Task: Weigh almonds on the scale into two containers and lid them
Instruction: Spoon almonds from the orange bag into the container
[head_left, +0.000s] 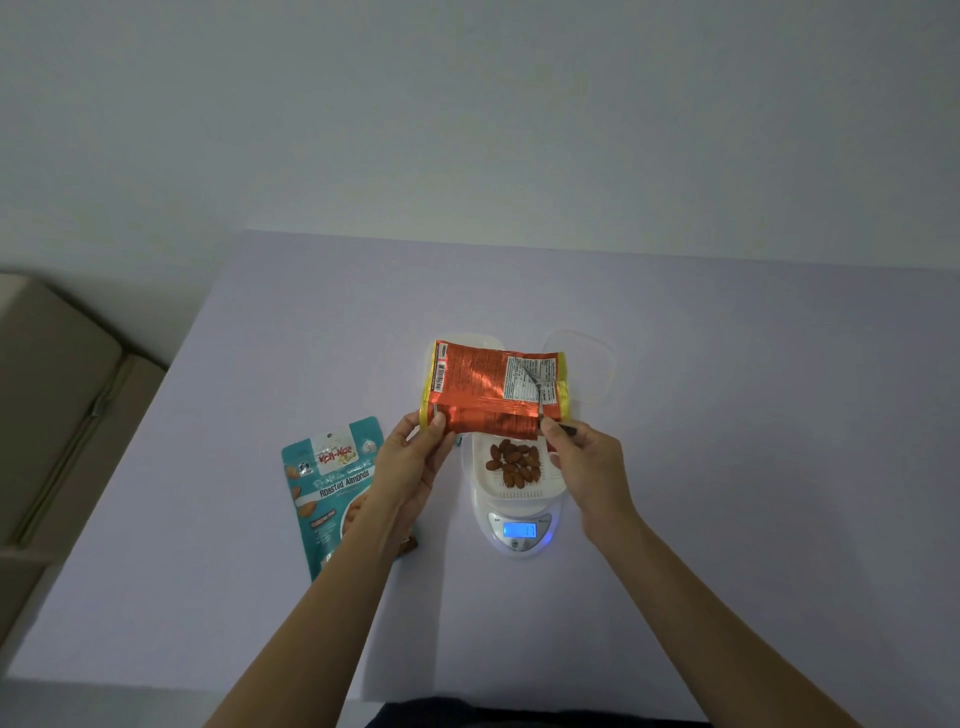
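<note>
Above the scale (519, 530), at the table's centre, you are holding an orange packet (483, 384) in both hands. Your left hand (410, 462) is pinching its lower left corner. Your right hand (587, 462) is pinching the lower right corner, and it is also gripping a thin metal utensil (535, 395) that lies across the packet. I cannot tell whether that is a spoon or a fork.

- Almonds (514, 462): a small heap is sitting in the white container (519, 491) on the scale, directly under the packet.
- Display: it is glowing blue, but the figure is too small to read.
- Step, as I judge it: you are filling the first container and topping it up from the packet.
- Next move, as I judge it: tip the packet mouth low over the container, let the nuts come out slowly and watch the reading. A sudden spill would overshoot the weight.
- Teal bag (327, 483): marked roasted almonds, it is lying flat at nine o'clock from the scale, partly under your left forearm.
- Clear plastic piece (587, 364): it is resting at one o'clock. I cannot tell whether it is a lid or a tub.
- Pale rim (496, 340): it is peeping out behind the packet at twelve.

The table (727, 467) is pale lilac and matte. A plain wall (467, 104) is rising behind it, and beige furniture (52, 389) is standing off at nine o'clock. The light is dim.
</note>
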